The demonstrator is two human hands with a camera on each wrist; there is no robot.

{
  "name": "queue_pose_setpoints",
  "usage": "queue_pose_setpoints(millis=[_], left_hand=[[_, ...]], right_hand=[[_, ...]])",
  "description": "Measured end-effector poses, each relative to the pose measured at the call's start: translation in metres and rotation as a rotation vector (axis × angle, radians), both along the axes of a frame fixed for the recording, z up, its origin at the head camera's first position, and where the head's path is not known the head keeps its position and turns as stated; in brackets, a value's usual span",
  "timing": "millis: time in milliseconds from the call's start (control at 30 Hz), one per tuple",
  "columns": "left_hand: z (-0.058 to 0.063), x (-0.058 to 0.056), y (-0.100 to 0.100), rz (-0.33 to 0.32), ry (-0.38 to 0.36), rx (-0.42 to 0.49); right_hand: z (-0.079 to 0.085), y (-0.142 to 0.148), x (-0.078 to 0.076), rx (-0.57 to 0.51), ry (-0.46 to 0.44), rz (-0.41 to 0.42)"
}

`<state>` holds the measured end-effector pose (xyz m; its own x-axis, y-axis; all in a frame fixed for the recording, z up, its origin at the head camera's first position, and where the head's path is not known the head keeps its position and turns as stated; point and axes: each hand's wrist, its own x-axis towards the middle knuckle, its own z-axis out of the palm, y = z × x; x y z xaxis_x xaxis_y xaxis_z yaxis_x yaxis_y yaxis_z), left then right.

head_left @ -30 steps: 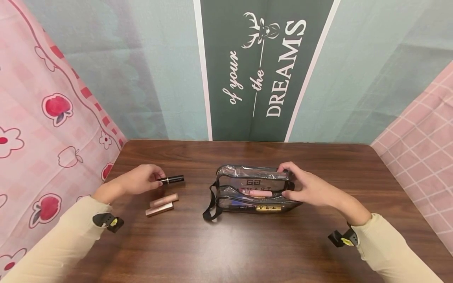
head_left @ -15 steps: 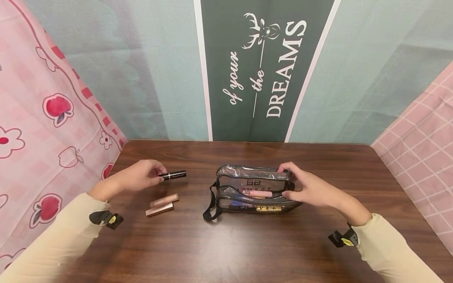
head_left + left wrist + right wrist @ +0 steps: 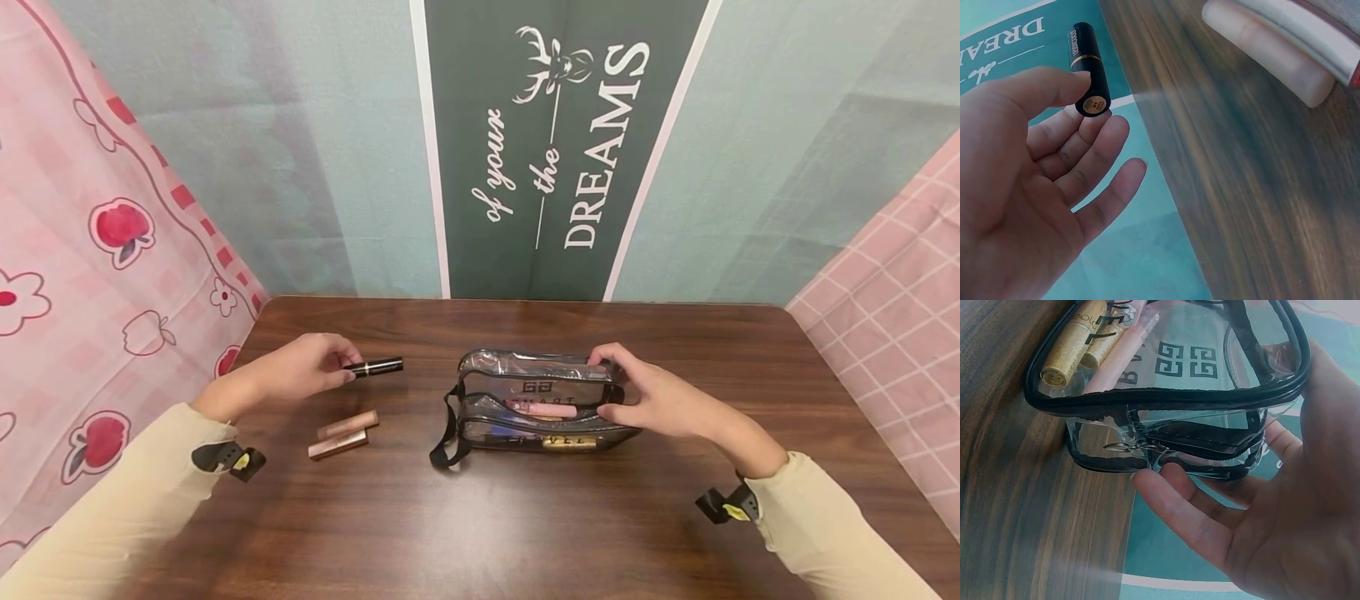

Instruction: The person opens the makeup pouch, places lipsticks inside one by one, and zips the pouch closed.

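Note:
My left hand [image 3: 303,367] pinches a slim black cosmetic tube [image 3: 377,367] with a gold band between thumb and fingertips. In the left wrist view the tube [image 3: 1088,65] shows a round gold label on its end. My right hand [image 3: 652,397] holds the right end of a clear cosmetic bag [image 3: 480,362] with black piping, thumb on the near rim and fingers at the far one. The bag's top gapes. Inside lie a pink tube [image 3: 551,410] and a gold tube [image 3: 570,442]. The right wrist view shows fingers around the bag's end, by its zipper pull [image 3: 1121,447].
Two pinkish tubes, one matte [image 3: 347,425] and one shinier [image 3: 337,444], lie side by side on the wooden table [image 3: 480,533], nearer than the left hand. A black strap loop [image 3: 446,450] hangs from the bag's left end. A printed cloth [image 3: 360,150] stands behind the table.
My left hand has lifted the black tube and carried it slightly rightward and toward the back. The right hand and the bag stay where they were.

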<state>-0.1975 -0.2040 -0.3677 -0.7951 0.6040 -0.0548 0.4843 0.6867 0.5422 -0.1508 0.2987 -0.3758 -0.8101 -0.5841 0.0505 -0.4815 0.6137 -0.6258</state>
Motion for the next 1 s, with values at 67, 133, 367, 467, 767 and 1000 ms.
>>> queue_pose_setpoints(millis=[67,133,367,467,767,1000], left_hand=[[0.002,0.000,0.002,-0.012,0.001,0.008],[0.004,-0.001,0.004,-0.016,-0.008,0.018],[0.010,-0.005,0.010,-0.037,-0.037,0.054],[0.013,-0.008,0.014,-0.051,-0.028,0.048],[0.023,-0.014,0.030,-0.100,-0.025,0.040],[0.030,-0.014,0.045,-0.124,-0.037,0.040]], right_hand=[[0.000,0.000,0.000,0.002,0.000,0.000],[0.000,0.000,0.000,0.003,0.001,-0.001],[0.000,0.000,0.000,0.009,0.003,0.001],[0.001,0.000,-0.001,0.006,-0.001,0.002],[0.001,0.000,-0.001,0.001,-0.001,0.003],[0.001,0.000,-0.001,0.001,-0.002,0.003]])
